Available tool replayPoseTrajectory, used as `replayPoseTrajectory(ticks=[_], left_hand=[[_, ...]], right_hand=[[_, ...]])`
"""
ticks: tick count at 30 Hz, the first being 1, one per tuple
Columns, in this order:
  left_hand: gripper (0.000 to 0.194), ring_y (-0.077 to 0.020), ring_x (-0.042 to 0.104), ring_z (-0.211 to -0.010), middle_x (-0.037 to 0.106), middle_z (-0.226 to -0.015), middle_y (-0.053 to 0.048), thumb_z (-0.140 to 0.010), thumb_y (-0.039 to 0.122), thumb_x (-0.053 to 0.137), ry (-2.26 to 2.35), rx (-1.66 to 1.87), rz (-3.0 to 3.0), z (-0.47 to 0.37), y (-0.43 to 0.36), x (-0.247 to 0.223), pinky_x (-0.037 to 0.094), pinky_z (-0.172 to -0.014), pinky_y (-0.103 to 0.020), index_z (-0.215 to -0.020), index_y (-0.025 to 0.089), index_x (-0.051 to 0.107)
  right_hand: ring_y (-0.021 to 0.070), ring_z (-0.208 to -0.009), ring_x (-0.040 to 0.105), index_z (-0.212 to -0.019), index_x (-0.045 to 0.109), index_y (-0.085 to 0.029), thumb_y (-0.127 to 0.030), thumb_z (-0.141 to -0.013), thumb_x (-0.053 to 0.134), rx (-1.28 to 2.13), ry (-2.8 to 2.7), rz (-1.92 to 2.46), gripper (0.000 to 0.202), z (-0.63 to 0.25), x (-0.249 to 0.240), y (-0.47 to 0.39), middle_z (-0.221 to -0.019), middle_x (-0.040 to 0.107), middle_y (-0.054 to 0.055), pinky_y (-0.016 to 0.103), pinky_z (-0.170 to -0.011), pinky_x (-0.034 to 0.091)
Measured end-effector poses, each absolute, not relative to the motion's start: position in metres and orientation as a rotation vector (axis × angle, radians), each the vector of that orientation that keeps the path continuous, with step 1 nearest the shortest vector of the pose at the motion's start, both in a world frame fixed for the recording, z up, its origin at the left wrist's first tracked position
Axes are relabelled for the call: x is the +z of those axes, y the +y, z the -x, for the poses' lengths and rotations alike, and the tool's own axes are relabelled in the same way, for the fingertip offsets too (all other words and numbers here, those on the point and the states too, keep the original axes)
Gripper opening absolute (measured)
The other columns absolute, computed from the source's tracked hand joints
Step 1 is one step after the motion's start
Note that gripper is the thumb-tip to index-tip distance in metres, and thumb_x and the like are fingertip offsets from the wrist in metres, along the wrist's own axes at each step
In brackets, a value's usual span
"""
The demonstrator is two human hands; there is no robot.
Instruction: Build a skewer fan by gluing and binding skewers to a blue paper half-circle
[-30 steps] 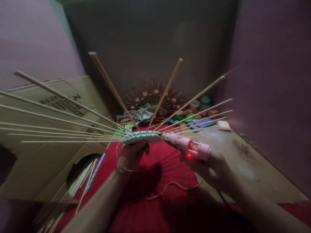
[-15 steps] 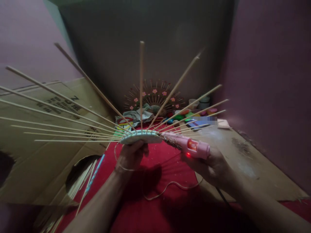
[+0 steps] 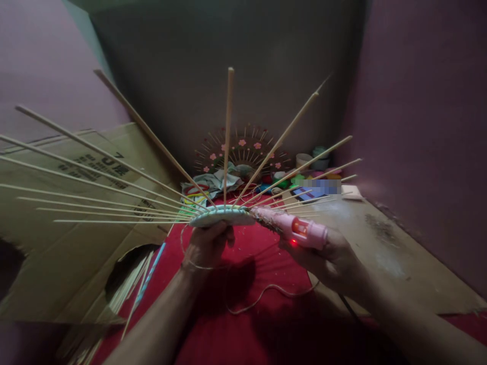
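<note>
Left hand is curled up under a pale round disc, pinching its lower edge, with the thumb and fingers closed on it. The disc is held up over a red cloth, roughly mid-view and tilted so we mostly see it edge-on. A bunch of thin wooden sticks fan out from its rim, left, right and straight up

Right hand is wrapped round a pink glue gun with a red light glowing on it. Its nozzle end is crusty and points at the right end of the disc, but I can't tell if the tip is actually touching. Can't see each finger of that hand either, the gun covers some

Loose string curls over the cloth below, and there's a loop of it by the left wrist. Cardboard box on the left, more loose sticks beside its cut-out hole, a flat board on the right. Back by the wall there's a fan-shaped decoration with pink flowers
</note>
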State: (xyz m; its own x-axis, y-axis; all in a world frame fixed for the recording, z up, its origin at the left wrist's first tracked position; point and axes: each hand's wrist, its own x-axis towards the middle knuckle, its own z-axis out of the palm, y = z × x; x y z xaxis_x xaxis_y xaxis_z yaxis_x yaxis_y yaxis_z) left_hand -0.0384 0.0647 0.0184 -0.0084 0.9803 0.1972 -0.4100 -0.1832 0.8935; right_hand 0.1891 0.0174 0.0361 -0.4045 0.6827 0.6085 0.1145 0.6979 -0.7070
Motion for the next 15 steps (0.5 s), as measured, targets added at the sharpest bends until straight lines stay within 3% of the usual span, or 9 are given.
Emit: replayPoseTrajectory(ticks=[10, 15], left_hand=[[0.015, -0.0107, 0.050, -0.041, 0.059, -0.047, -0.001, -0.056, 0.023, 0.075, 0.740, 1.476, -1.023, 0.0399, 0.0676, 0.0153, 0.040, -0.034, -0.020, -0.065, 0.013, 0.068], [0.016, -0.0100, 0.049, -0.041, 0.058, -0.048, 0.000, -0.054, 0.024, 0.076, 0.753, 1.520, -0.972, 0.0408, 0.0688, 0.0152, 0.039, -0.033, -0.019, -0.063, 0.014, 0.067]], right_hand=[[0.0258, -0.114, 0.059, -0.129, 0.054, -0.026, -0.016, -0.086, 0.053, 0.583, -1.934, 0.695, 0.044, -0.1899, 0.0379, 0.0143, -0.122, 0.063, 0.005, 0.040, -0.099, 0.050], [0.0246, -0.118, 0.056, -0.131, 0.052, -0.025, -0.012, -0.086, 0.051, 0.519, -1.959, 0.658, 0.047, -0.1939, 0.0335, 0.0135, -0.125, 0.061, 0.006, 0.039, -0.103, 0.045]])
